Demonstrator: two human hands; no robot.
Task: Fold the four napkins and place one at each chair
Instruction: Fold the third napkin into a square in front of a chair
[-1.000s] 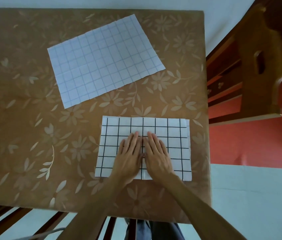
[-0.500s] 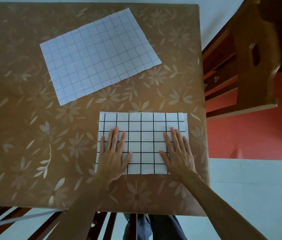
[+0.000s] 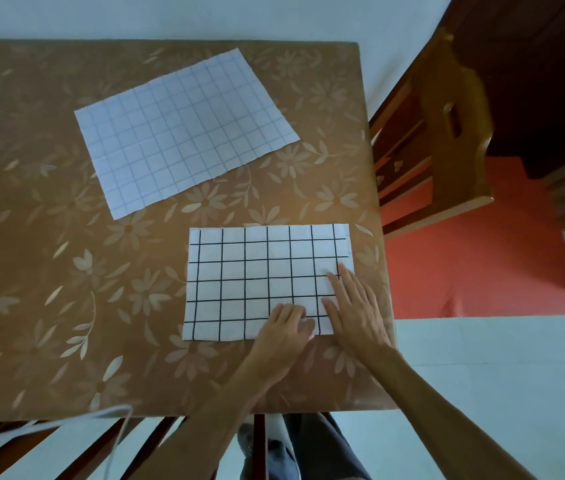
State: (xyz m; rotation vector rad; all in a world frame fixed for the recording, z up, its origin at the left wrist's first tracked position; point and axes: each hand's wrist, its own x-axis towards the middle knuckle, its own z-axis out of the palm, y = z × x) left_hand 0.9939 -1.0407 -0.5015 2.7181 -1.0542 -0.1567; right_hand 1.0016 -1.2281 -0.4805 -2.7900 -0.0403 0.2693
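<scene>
Pressing down on the black-checked napkin (image 3: 260, 282), both hands are working its near right corner on the brown flowered surface (image 3: 49, 306). The right hand (image 3: 355, 313) is lying flat with its fingers (image 3: 340, 278) spread open along the napkin's right edge, gripping nothing. The left hand (image 3: 284, 323) is sitting just beside it at the near edge with its fingers curled; whether they are pinching the cloth or merely resting on it I cannot tell.

This napkin is lying close to the surface's right edge, near the wooden chair (image 3: 447, 140), and that is where the trouble is likely waiting. If the left hand lifts the corner to carry it across, the layers underneath may slide apart (the cloth appears already folded once, though the seam is hard to read), so the next fold would be landing crooked against the grid lines. The right hand is reaching to the very border, so a sideways drag could be pushing the cloth off the surface. Releasing the flat hand too early would let the napkin skate on what looks like a smooth covering.

The pale blue-checked napkin (image 3: 184, 133) is lying spread out and skewed farther back, well apart from the hands, not yet folded, and no other napkins are showing.
</scene>
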